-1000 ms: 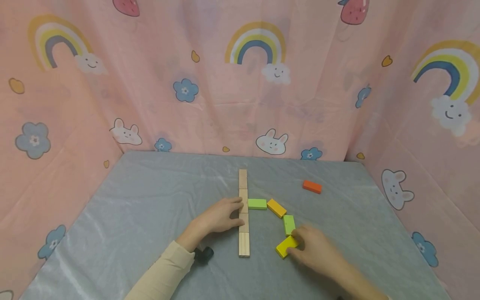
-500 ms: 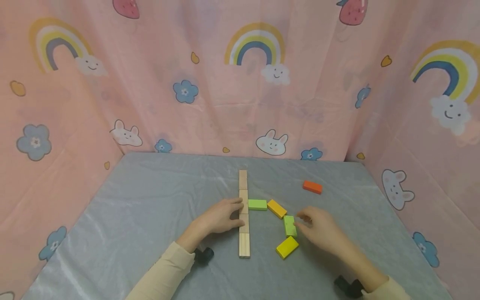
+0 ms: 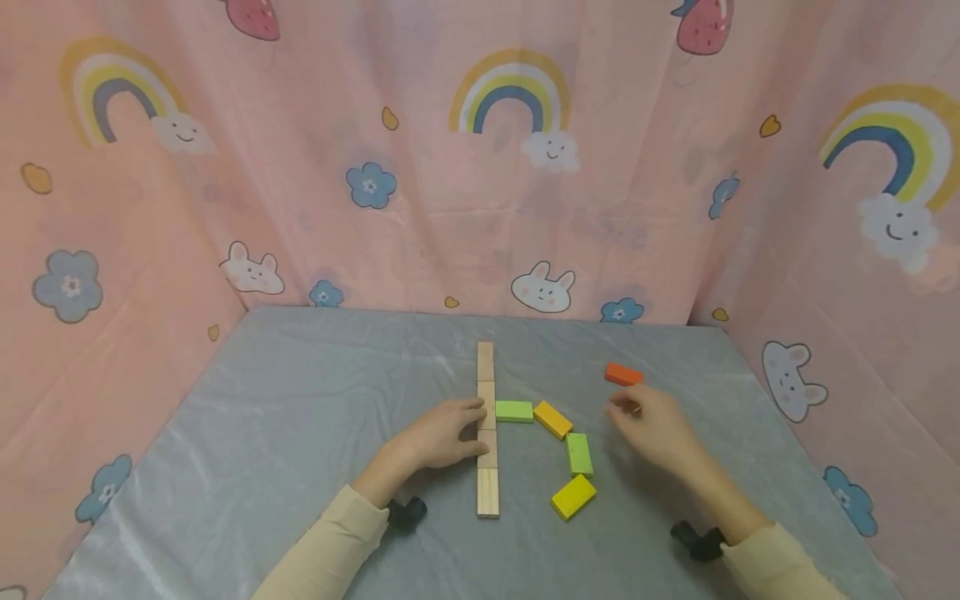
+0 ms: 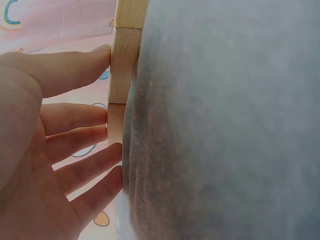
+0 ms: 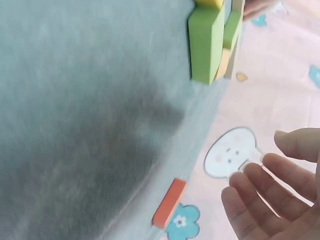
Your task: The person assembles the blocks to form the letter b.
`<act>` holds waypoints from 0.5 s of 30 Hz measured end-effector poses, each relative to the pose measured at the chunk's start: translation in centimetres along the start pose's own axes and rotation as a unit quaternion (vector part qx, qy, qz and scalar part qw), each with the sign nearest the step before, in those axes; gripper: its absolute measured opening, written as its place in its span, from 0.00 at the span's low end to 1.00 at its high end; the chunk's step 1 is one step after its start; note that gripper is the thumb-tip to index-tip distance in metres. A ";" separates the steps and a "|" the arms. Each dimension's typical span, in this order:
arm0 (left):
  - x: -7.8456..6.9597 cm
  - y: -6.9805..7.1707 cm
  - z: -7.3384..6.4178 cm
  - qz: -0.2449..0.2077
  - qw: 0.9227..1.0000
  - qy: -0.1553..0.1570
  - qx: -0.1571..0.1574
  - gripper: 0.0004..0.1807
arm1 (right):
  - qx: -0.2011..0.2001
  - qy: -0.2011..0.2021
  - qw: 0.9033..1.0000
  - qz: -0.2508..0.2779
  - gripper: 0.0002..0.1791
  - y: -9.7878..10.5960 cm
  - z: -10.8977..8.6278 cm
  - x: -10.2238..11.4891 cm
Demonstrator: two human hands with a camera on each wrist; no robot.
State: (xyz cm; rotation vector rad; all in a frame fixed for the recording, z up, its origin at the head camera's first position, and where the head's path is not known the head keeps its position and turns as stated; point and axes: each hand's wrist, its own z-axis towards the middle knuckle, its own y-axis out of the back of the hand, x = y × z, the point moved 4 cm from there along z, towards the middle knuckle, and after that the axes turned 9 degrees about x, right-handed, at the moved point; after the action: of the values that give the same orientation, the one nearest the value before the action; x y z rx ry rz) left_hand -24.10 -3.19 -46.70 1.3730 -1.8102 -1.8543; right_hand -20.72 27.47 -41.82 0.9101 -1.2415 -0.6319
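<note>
Several plain wooden blocks (image 3: 488, 492) lie end to end in a straight line. My left hand (image 3: 441, 433) rests its fingertips and thumb against the middle of that line; in the left wrist view the fingers (image 4: 85, 172) are fairly straight. To the line's right a curve runs through a green block (image 3: 514, 412), an orange-yellow block (image 3: 552, 420), a second green block (image 3: 579, 454) and a yellow block (image 3: 573, 497). My right hand (image 3: 656, 425) is over the cloth just in front of an orange-red block (image 3: 623, 374), holding nothing, fingers loosely bent in the right wrist view.
Grey cloth (image 3: 322, 375) covers the table. A pink printed curtain (image 3: 450, 225) stands around its back and sides. Dark wrist-worn devices sit under both forearms, one by the left cuff (image 3: 407, 513) and one by the right cuff (image 3: 697, 542).
My right hand has let go of the yellow block, passed the second green block and moved away toward the orange-red block. The left hand has stayed on the wooden line.
</note>
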 end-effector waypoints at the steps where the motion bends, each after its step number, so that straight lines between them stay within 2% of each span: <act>1: 0.0 0.0 0.0 0.000 1.000 0.000 0.001 0.33 | -0.005 0.002 1.000 0.001 0.12 0.2 0.2 -0.2; 6: 0.1 0.0 0.0 0.003 1.000 0.001 0.000 0.33 | -0.013 0.007 1.000 0.006 0.12 0.8 1.1 -1.0; 15: 0.1 -0.2 0.1 0.004 1.000 0.003 -0.001 0.33 | -0.015 -0.017 1.000 0.006 0.14 1.4 2.5 -2.0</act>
State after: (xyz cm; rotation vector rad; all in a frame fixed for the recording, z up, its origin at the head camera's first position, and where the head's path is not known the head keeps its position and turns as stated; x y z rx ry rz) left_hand -24.18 -3.20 -46.93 1.3677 -1.8075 -1.8458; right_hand -23.72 29.26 -41.45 0.8696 -1.2635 -0.6579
